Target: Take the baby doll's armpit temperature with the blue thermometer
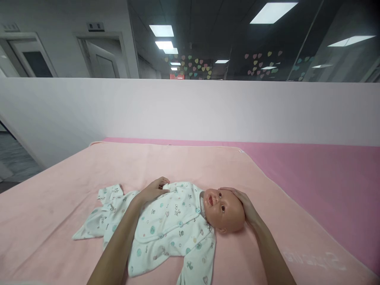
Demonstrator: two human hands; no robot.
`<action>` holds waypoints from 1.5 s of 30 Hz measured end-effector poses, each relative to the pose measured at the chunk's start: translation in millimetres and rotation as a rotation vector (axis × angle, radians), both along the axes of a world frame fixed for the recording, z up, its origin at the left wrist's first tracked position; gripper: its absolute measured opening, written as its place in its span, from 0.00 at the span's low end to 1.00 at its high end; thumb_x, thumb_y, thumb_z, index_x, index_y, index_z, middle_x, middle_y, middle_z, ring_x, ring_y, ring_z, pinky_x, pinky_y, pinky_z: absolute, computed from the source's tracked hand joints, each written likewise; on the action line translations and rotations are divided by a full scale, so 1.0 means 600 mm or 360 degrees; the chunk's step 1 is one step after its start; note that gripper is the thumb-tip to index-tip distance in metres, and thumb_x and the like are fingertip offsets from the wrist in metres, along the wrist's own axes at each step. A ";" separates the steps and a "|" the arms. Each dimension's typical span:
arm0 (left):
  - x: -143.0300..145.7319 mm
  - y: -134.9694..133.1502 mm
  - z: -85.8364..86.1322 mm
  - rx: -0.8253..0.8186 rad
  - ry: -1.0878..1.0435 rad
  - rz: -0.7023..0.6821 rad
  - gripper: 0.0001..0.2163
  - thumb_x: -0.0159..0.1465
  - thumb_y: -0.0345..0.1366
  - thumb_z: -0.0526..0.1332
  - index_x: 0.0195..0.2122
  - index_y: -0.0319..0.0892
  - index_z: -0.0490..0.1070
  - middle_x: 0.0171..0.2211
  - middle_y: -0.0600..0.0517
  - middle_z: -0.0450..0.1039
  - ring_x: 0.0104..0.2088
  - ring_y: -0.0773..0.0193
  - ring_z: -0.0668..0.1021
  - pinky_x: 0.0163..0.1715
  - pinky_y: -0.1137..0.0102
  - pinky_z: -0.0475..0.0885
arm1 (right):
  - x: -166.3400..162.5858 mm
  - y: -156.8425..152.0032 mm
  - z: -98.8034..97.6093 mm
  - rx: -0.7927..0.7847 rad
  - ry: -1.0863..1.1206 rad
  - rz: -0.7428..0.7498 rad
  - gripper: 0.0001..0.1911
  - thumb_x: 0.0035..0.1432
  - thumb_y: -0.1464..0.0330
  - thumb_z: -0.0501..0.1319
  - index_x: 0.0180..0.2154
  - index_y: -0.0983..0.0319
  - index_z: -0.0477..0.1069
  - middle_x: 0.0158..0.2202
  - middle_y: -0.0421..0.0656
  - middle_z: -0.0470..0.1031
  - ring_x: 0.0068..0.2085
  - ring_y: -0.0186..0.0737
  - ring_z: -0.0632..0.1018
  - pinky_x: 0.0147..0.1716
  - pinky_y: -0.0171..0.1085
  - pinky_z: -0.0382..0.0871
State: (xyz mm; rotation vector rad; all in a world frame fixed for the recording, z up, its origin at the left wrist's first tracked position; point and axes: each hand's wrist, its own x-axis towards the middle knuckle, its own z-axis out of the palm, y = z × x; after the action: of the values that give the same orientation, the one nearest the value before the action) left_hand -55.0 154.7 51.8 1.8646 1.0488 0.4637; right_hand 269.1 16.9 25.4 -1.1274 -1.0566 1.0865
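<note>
A baby doll [227,211] lies on its back, its head to the right and its face tilted towards me. It wears a white patterned baby outfit [169,225] with snap buttons down the front; one sleeve stretches towards me. My left hand [152,190] is at the doll's far side, its fingers curled round the clothing near the far arm; what lies inside the fingers is partly hidden. Against the crown of the doll's head rests my right hand [242,200], fingers stretched out along the far side, the thumb out of sight.
A peach-coloured blanket [74,178] lies under the doll, over a pink mat [326,178]. A low white partition [190,111] runs along the back. Beyond it are a door [103,59] and dark glass with heart stickers. Grey floor [18,154] shows at the left.
</note>
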 end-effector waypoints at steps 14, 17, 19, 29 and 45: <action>0.000 0.004 -0.001 0.0042 -0.0023 -0.0061 0.15 0.51 0.45 0.60 0.36 0.42 0.65 0.29 0.55 0.64 0.28 0.68 0.66 0.28 0.74 0.60 | -0.004 -0.002 0.005 -0.0017 -0.0009 -0.0030 0.23 0.49 0.50 0.58 0.37 0.61 0.76 0.43 0.47 0.76 0.48 0.50 0.72 0.49 0.44 0.63; -0.001 0.005 -0.002 0.0041 0.0005 -0.0045 0.15 0.52 0.45 0.60 0.37 0.41 0.66 0.29 0.55 0.65 0.27 0.68 0.65 0.26 0.74 0.59 | -0.004 -0.001 0.003 -0.0020 -0.0005 -0.0029 0.24 0.47 0.50 0.59 0.36 0.61 0.76 0.44 0.47 0.75 0.48 0.50 0.72 0.49 0.44 0.63; -0.001 0.004 -0.002 0.0040 0.0011 -0.0040 0.15 0.52 0.44 0.60 0.37 0.42 0.67 0.30 0.55 0.66 0.28 0.68 0.66 0.26 0.75 0.59 | -0.001 0.002 0.000 -0.0047 0.0058 -0.0080 0.24 0.47 0.49 0.59 0.36 0.61 0.76 0.44 0.47 0.75 0.49 0.50 0.72 0.50 0.44 0.62; -0.003 0.011 -0.011 0.0037 -0.0057 -0.0006 0.17 0.50 0.48 0.62 0.34 0.39 0.71 0.32 0.50 0.70 0.32 0.63 0.70 0.29 0.72 0.63 | 0.033 0.013 -0.014 -0.0005 0.0543 -0.0644 0.22 0.50 0.50 0.56 0.35 0.61 0.74 0.39 0.48 0.76 0.44 0.47 0.75 0.52 0.45 0.62; 0.002 -0.004 0.005 0.0050 -0.0049 0.0129 0.17 0.51 0.45 0.59 0.39 0.42 0.68 0.33 0.52 0.72 0.30 0.64 0.71 0.30 0.71 0.64 | -0.001 -0.001 0.005 0.0063 -0.0087 -0.0023 0.23 0.48 0.50 0.58 0.37 0.61 0.76 0.44 0.47 0.75 0.48 0.50 0.72 0.49 0.44 0.64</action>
State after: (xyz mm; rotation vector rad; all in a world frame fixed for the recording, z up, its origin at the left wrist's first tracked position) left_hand -53.7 152.5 54.9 1.8416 1.1053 0.5572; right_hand 268.5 16.5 28.4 -1.1368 -1.1070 1.0240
